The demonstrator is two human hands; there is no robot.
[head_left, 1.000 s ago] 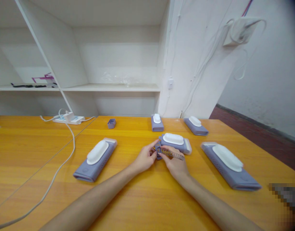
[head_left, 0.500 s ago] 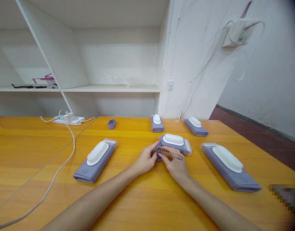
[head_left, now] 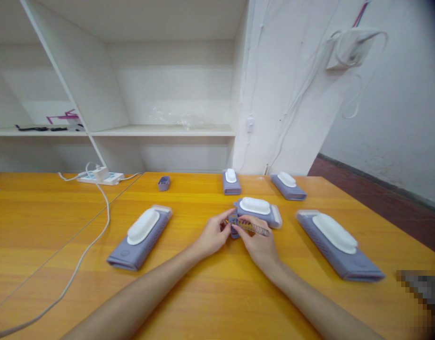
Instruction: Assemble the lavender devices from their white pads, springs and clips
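My left hand (head_left: 213, 232) pinches a small purple plastic piece (head_left: 234, 233) between thumb and fingers, above the table. Closed fingers of my right hand (head_left: 259, 245) hold a metal coil spring (head_left: 255, 228), which lies across the hand with one end against the purple piece. Whether that end is seated inside the piece I cannot tell. Just behind the hands rests a purple casing with a white oval brush-like top (head_left: 255, 206). Its front edge is partly hidden by my right hand.
Similar purple casings lie left (head_left: 139, 238), right (head_left: 339, 245), back middle (head_left: 231, 184) and back right (head_left: 288, 185). A small purple cup (head_left: 164, 183) with bits in it stands at the back. A power strip (head_left: 111, 178) and its white cable (head_left: 97, 241) occupy the left side.
The purple piece between my fingers has tilted slightly. Both hands keep almost the same place and grip, and the view has shifted very little.
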